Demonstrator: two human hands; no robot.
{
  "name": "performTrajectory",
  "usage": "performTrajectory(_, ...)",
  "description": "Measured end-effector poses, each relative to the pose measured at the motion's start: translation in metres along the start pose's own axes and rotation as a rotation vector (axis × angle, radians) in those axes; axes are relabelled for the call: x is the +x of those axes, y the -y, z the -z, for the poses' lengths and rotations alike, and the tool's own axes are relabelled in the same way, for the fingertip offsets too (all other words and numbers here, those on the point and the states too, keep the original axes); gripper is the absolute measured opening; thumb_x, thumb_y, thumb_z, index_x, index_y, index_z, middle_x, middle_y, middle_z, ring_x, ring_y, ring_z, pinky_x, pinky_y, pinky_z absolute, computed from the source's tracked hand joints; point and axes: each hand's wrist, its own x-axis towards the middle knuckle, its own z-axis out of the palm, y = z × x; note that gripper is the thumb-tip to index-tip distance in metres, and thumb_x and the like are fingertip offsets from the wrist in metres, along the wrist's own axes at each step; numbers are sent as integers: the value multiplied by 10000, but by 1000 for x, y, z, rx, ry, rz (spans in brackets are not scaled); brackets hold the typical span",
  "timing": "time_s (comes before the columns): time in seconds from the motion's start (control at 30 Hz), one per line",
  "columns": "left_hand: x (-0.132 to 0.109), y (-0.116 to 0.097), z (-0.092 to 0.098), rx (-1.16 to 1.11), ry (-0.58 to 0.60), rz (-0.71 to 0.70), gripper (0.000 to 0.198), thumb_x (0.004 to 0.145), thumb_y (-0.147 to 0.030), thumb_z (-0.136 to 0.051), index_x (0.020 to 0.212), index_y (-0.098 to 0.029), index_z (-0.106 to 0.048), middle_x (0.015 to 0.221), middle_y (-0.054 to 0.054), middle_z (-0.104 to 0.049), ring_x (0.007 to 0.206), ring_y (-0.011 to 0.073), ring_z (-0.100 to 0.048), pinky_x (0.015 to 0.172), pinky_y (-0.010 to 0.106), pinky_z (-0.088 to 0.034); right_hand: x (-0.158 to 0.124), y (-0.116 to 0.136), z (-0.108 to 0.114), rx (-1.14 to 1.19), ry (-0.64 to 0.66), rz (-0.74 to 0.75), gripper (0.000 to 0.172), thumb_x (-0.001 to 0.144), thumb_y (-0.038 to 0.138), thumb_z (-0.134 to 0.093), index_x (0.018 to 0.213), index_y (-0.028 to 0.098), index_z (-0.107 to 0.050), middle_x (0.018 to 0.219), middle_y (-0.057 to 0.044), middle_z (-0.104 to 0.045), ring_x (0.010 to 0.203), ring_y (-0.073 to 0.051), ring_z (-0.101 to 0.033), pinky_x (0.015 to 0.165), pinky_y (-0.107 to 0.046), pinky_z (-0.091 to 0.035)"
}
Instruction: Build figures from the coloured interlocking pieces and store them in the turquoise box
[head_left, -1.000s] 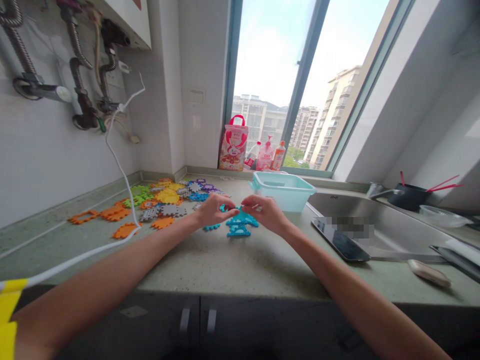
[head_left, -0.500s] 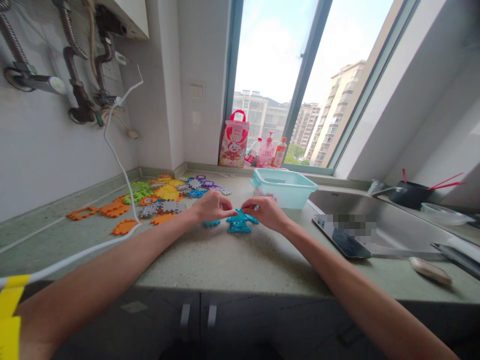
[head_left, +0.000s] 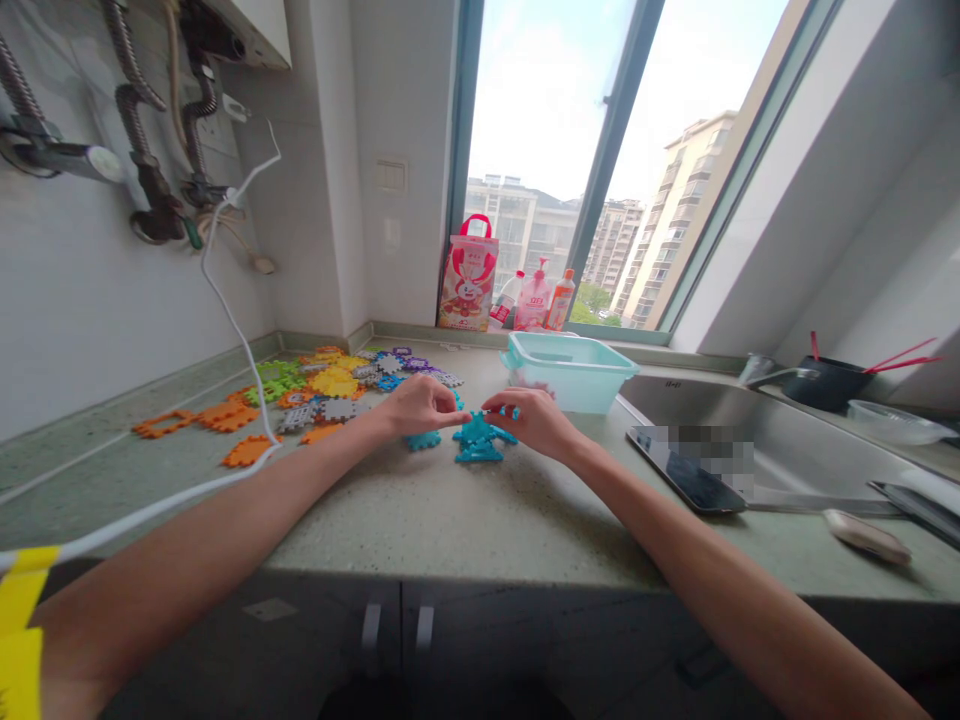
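Note:
In the head view a turquoise interlocking puzzle piece assembly (head_left: 478, 448) stands on the counter between my hands. Thumb and fingers of my left hand (head_left: 420, 405) are pinched at its upper left edge. My right hand (head_left: 534, 418) closes its fingertips on the top right edge, and its fingers hide part of that side. Just below the left hand lies another turquoise puzzle piece (head_left: 424, 441), partly covered by the hand.
Several loose puzzle pieces (head_left: 334, 382) in orange, yellow, green, grey and purple spread over the counter's left. A pale turquoise tub (head_left: 570, 375) stands behind my right hand. Right are a phone (head_left: 686, 472), a sink (head_left: 780, 440) and a white cable (head_left: 247, 340) runs left.
The camera view has shifted slightly. Both hands stay at the turquoise assembly; slightly more turquoise shows around the left fingers.

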Motion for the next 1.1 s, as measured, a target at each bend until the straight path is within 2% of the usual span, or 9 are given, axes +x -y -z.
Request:
performTrajectory(0.1, 0, 5, 25, 98, 87, 1, 450, 816, -571, -748, 613, -170, -740, 538, -2, -623, 496, 104, -504, 495, 243, -274, 0, 3, 3, -30, -7, 2, 159, 942, 313, -714, 1036, 220, -803, 902, -38, -772, 738, -146, -673, 705, -247, -463)
performTrajectory(0.23, -2, 5, 52, 184, 279, 60, 401, 666, -614, -847, 721, -221, -791, 636, -15, -682, 540, 119, -560, 493, 246, -285, 1, 5, 6, -64, -26, -6, 157, 942, 311, -714, 1045, 226, -798, 905, -30, -776, 731, -138, -679, 710, -243, -461)
performTrajectory(0.37, -4, -2, 53, 284, 429, 160, 495, 561, -675, -872, 802, -251, -785, 751, -16, -726, 621, 147, -603, 527, 252, -321, 1, 4, 5, -63, -63, -3, 159, 954, 325, -701, 1049, 236, -793, 920, -20, -786, 734, -133, -690, 711, -235, -470)
performTrajectory(0.47, -4, -6, 50, 359, 452, 163, 469, 611, -653, -835, 852, -255, -774, 820, -7, -745, 697, 173, -634, 570, 258, -352, 0, 5, 6, -53, -87, 20, 161, 967, 328, -682, 1038, 235, -792, 934, -20, -791, 719, -128, -685, 709, -233, -477)
performTrajectory(0.57, -4, -8, 50, 442, 349, 105, 424, 679, -592, -789, 923, -248, -755, 858, 2, -754, 750, 199, -663, 621, 268, -391, 0, 8, 7, -58, -116, 35, 187, 984, 351, -658, 1026, 235, -798, 923, -25, -795, 703, -132, -684, 708, -244, -481)
performTrajectory(0.73, -6, -21, 43, 468, -67, -99, 511, 738, -542, -756, 1137, -229, -690, 1020, 23, -778, 857, 222, -721, 749, 279, -467, 0, 13, 7, 30, -179, -8, 240, 983, 402, -650, 1095, 256, -804, 876, -19, -806, 671, -147, -694, 669, -249, -504)
performTrajectory(0.8, -7, -29, 35, 461, -189, -193, 497, 768, -532, -741, 1153, -223, -683, 1063, 31, -779, 847, 210, -729, 746, 274, -472, 0, 15, 5, 104, -194, -33, 266, 972, 429, -660, 1114, 258, -806, 870, -21, -811, 657, -153, -698, 640, -247, -514)
performTrajectory(0.97, -9, -45, 17, 445, -252, -388, 417, 831, -491, -721, 1153, -226, -703, 1050, 31, -781, 788, 182, -735, 675, 251, -470, 2, 17, 0, 366, -173, -49, 307, 923, 464, -699, 1078, 223, -806, 812, -30, -795, 619, -164, -692, 614, -260, -547)
performTrajectory(1.1, -6, -40, 13, 276, -281, -344, 401, 847, -436, -745, 1175, -211, -698, 1025, 33, -780, 682, 130, -692, 652, 230, -485, 4, 13, 1, 468, -162, -85, 272, 880, 435, -725, 1001, 201, -795, 772, -31, -769, 623, -169, -694, 607, -265, -557)
